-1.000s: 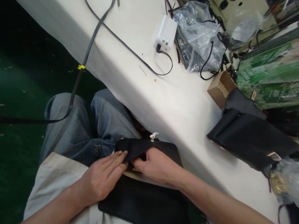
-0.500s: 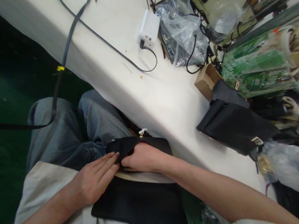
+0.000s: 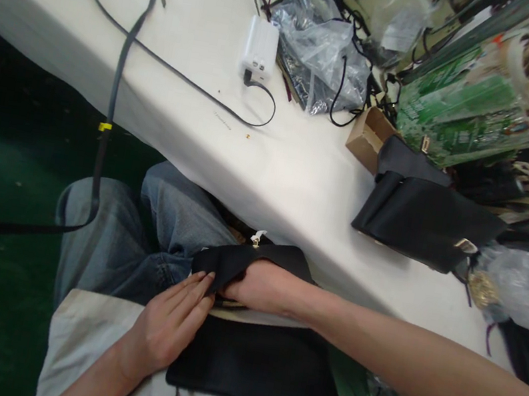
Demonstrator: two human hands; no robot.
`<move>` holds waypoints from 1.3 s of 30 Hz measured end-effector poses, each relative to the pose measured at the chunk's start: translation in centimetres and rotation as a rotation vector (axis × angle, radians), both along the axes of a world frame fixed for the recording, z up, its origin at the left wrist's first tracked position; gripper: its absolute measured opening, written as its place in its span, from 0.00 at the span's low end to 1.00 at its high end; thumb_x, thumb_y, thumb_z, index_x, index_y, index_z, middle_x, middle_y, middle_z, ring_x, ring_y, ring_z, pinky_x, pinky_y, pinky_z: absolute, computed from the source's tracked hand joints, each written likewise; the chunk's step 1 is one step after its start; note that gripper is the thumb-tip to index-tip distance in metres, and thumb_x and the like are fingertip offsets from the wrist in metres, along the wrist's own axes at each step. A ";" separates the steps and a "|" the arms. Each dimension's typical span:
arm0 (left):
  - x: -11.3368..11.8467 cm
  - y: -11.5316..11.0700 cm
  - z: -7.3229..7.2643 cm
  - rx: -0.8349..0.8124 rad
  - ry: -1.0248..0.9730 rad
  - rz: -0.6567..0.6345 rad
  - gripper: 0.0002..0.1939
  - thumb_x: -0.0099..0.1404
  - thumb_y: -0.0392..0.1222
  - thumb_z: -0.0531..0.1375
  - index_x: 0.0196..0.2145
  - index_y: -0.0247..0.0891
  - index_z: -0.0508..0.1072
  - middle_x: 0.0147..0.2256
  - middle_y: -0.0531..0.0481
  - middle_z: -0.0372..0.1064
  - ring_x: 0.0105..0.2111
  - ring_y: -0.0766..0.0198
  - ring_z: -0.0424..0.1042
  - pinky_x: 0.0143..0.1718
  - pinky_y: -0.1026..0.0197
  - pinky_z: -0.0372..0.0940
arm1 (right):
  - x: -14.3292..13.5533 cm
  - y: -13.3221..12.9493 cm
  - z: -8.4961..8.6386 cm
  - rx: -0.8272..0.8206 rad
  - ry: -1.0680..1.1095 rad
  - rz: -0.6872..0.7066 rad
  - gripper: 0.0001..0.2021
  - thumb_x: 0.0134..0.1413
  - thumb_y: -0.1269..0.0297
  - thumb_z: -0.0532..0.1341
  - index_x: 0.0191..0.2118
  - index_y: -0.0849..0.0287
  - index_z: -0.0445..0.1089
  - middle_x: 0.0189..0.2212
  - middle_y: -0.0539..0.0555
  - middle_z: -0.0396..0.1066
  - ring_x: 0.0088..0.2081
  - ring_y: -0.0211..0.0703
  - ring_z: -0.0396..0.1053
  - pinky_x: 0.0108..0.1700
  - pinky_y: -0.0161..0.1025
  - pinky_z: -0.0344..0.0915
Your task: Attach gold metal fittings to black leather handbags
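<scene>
On my lap lies a black handbag [image 3: 262,363], its flap folded down toward me and its mouth held apart. My left hand [image 3: 175,322] pinches the bag's edge at the left corner, fingers pressed together on the black material. My right hand [image 3: 260,286] reaches into the opening; its fingers are hidden inside, so what they hold cannot be seen. A zip shows at the opening below the right hand. At the far edge of the bag sits a small metal clasp [image 3: 256,242] with a white scrap on it.
A white-covered table [image 3: 269,172] runs across in front. On it are a white power bank [image 3: 260,47] with a black cable, a clear plastic bag [image 3: 320,45], a small cardboard box [image 3: 370,138], another black bag [image 3: 428,218] and a green bag [image 3: 476,112].
My right hand has gone slightly deeper into the bag, with its fingers now more covered. My left hand keeps its grip on the edge. The view has shifted a little.
</scene>
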State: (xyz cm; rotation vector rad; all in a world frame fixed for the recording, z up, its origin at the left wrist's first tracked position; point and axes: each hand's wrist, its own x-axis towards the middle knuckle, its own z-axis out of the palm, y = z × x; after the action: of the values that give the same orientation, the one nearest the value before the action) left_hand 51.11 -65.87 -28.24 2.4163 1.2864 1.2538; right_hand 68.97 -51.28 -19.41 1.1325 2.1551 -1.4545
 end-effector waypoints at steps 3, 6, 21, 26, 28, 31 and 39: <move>0.3 0.3 0.7 -0.015 -0.083 0.066 0.13 0.74 0.22 0.56 0.49 0.26 0.78 0.51 0.28 0.83 0.56 0.48 0.83 0.62 0.49 0.79 | 0.1 -1.2 1.5 0.061 0.027 -0.134 0.08 0.65 0.68 0.65 0.44 0.58 0.82 0.42 0.55 0.84 0.43 0.49 0.80 0.47 0.39 0.73; 0.7 1.0 1.7 -0.098 -0.194 0.175 0.10 0.73 0.23 0.60 0.45 0.34 0.77 0.44 0.40 0.86 0.47 0.57 0.87 0.57 0.56 0.81 | 0.4 -2.0 2.9 0.181 0.205 -0.090 0.13 0.66 0.75 0.59 0.46 0.57 0.81 0.43 0.56 0.83 0.46 0.47 0.79 0.52 0.39 0.72; 1.2 1.6 2.8 -0.538 -0.312 0.347 0.08 0.72 0.33 0.58 0.43 0.46 0.74 0.33 0.58 0.83 0.29 0.62 0.85 0.30 0.64 0.72 | -0.6 0.4 3.8 0.452 0.151 0.328 0.05 0.55 0.65 0.69 0.38 0.57 0.79 0.33 0.54 0.80 0.35 0.45 0.76 0.36 0.37 0.62; -0.2 2.9 2.5 -0.858 -0.359 0.132 0.11 0.70 0.31 0.57 0.42 0.45 0.75 0.36 0.55 0.83 0.37 0.62 0.85 0.38 0.65 0.72 | -0.6 0.5 4.1 0.436 0.120 0.312 0.07 0.53 0.65 0.69 0.39 0.56 0.81 0.33 0.53 0.82 0.35 0.45 0.77 0.35 0.36 0.62; -1.1 3.7 3.3 -0.986 -0.363 0.031 0.10 0.67 0.31 0.58 0.41 0.43 0.75 0.38 0.52 0.83 0.40 0.60 0.84 0.40 0.65 0.71 | -0.7 0.4 4.7 0.385 0.115 0.284 0.07 0.52 0.66 0.68 0.39 0.56 0.81 0.31 0.51 0.81 0.33 0.43 0.76 0.34 0.35 0.62; -2.5 4.4 4.9 -1.177 -0.434 -0.067 0.09 0.61 0.32 0.63 0.40 0.40 0.75 0.38 0.50 0.83 0.42 0.57 0.83 0.40 0.64 0.70 | -0.7 0.1 5.4 0.265 0.143 0.217 0.04 0.51 0.66 0.68 0.35 0.56 0.79 0.27 0.47 0.76 0.27 0.38 0.70 0.31 0.32 0.59; -3.8 4.6 7.7 -1.460 -0.562 -0.069 0.12 0.60 0.42 0.66 0.42 0.36 0.79 0.34 0.48 0.81 0.33 0.58 0.80 0.31 0.63 0.63 | -0.8 -1.8 3.1 0.269 0.237 0.089 0.03 0.47 0.68 0.65 0.29 0.56 0.70 0.23 0.44 0.66 0.25 0.35 0.61 0.29 0.34 0.54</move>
State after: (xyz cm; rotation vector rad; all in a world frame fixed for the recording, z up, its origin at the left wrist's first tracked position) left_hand 47.34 -61.30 -20.53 0.9657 1.1928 0.4801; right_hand 68.19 -53.05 -16.27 0.9717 2.5930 -1.3490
